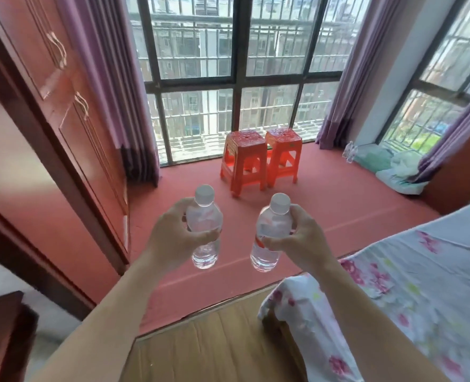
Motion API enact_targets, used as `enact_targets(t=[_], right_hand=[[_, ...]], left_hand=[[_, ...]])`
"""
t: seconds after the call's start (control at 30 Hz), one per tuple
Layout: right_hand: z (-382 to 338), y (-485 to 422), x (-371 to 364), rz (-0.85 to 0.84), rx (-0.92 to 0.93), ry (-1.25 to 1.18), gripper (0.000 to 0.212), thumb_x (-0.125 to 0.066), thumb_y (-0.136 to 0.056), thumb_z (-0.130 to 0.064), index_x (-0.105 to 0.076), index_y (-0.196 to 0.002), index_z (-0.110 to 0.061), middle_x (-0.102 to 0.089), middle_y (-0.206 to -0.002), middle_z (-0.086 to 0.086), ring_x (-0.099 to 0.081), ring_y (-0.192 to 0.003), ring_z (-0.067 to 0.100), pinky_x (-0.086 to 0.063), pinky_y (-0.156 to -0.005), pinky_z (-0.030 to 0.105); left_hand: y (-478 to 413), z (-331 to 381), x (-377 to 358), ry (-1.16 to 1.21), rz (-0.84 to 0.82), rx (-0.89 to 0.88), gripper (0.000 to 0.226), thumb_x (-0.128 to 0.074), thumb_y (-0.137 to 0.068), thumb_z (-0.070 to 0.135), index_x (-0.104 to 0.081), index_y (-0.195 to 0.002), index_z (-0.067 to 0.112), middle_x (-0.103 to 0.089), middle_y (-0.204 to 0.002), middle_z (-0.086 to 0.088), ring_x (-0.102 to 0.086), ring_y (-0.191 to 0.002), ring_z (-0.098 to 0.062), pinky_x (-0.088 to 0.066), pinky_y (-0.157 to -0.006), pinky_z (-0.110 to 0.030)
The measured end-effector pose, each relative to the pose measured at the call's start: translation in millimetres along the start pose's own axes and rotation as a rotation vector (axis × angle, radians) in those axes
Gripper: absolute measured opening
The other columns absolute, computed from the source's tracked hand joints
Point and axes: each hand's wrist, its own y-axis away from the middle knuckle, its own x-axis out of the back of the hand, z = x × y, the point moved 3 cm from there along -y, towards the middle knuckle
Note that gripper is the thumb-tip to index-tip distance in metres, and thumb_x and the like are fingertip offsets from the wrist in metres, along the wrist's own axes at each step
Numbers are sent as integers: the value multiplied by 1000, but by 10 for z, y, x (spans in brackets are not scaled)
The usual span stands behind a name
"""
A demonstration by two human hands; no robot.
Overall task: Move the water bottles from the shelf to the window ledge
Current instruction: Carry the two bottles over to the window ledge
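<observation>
I hold two clear water bottles with white caps upright, side by side, above the near part of the wide red window ledge (338, 194). My left hand (173, 232) is wrapped around the middle of the left bottle (205, 213). My right hand (300, 238) grips the right bottle (272, 224) around its label. Both bottles hang in the air, off the ledge. Another clear bottle (349, 152) lies at the far right of the ledge by the curtain.
Two orange plastic stools (258, 158) stand on the ledge in front of the barred window. A red wooden wardrobe (71, 111) is on the left. A bed with a floral sheet (410, 282) is on the right. Crumpled cloth (396, 172) lies at the ledge's right end.
</observation>
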Motion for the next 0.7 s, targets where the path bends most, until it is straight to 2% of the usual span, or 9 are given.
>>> enact_targets(t=[0.1, 0.23, 0.37, 0.43, 0.57, 0.7], right_hand=[[-87, -388, -63, 59, -18, 11, 59, -87, -53, -34, -63, -107, -32, -71, -94, -12, -68, -87, 7, -54, -76, 25], [-101, -801, -14, 166, -52, 31, 61, -85, -53, -39, -63, -110, -32, -71, -95, -11, -68, -89, 9, -54, -78, 27], [51, -1195, 120, 251, -114, 30, 60, -83, -50, -45, -64, -106, -33, -72, -93, -12, -68, -87, 9, -57, -79, 33], [157, -1425, 199, 286, -131, 36, 58, -83, -49, -46, -64, -102, -32, -72, -90, -11, -68, -85, 11, -58, -78, 35], [388, -1960, 435, 322, -152, 50, 47, -88, -60, -32, -63, -100, -30, -70, -87, -11, -66, -82, 10, -51, -69, 25], [509, -2593, 738, 334, -143, 38, 47, -85, -58, -36, -65, -99, -29, -72, -87, -9, -67, -83, 13, -56, -74, 33]], left_hand=[[-578, -31, 34, -36, -27, -28, 62, -91, -63, 42, -59, -116, 35, -67, -98, 17, -64, -89, -3, -49, -73, -21], [-1232, -28, -46, -13, -76, -56, 61, -91, -62, 40, -59, -114, 33, -65, -96, 18, -62, -87, 0, -46, -69, -20], [-1777, 29, -282, -3, -146, -78, 57, -91, -65, 33, -56, -110, 36, -62, -91, 22, -58, -81, 8, -37, -60, -6], [-2043, 63, -439, -8, -172, -84, 56, -91, -66, 33, -56, -109, 36, -62, -90, 22, -59, -80, 7, -37, -60, -9], [-2635, 167, -818, -23, -194, -127, 60, -91, -64, 33, -55, -112, 36, -61, -93, 23, -58, -84, 7, -41, -66, -12], [-3297, 341, -1116, -26, -192, -151, 67, -92, -62, 35, -58, -120, 32, -65, -98, 18, -61, -88, 3, -49, -76, -24]])
